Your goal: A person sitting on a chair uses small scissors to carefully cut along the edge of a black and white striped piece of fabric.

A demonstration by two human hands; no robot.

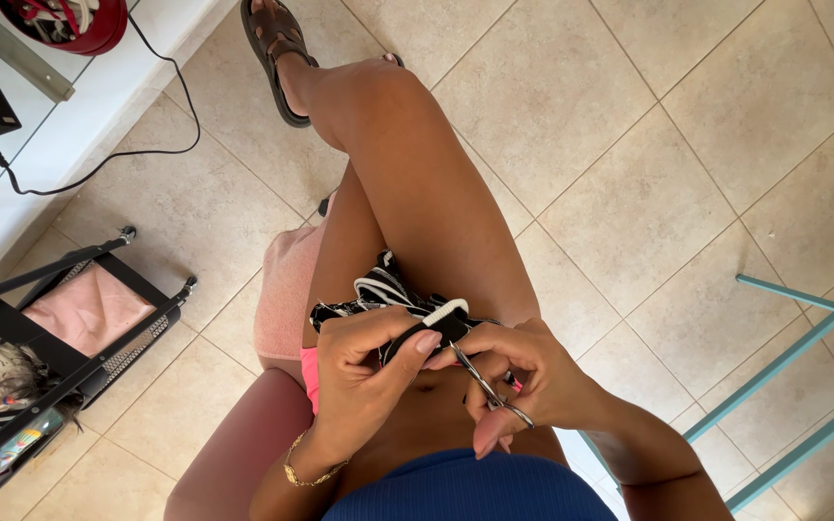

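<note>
Black-and-white patterned fabric (378,294) lies bunched on the person's thigh, one end drawn up between both hands. Left hand (364,371) pinches a black piece with a white ribbed edge (444,314), thumb and forefinger closed tight on it. Right hand (523,371) is curled around small metal scissors (489,391), fingers through the loops, the tips pointing at the white edge; whether the blades are parted cannot be told. A black wire cart (69,333) stands just beside, on tiled floor (649,174).

bare hands (369,371), gold chain bracelet (313,473), blue ribbed top (456,492), brown sandal (277,53)
</note>
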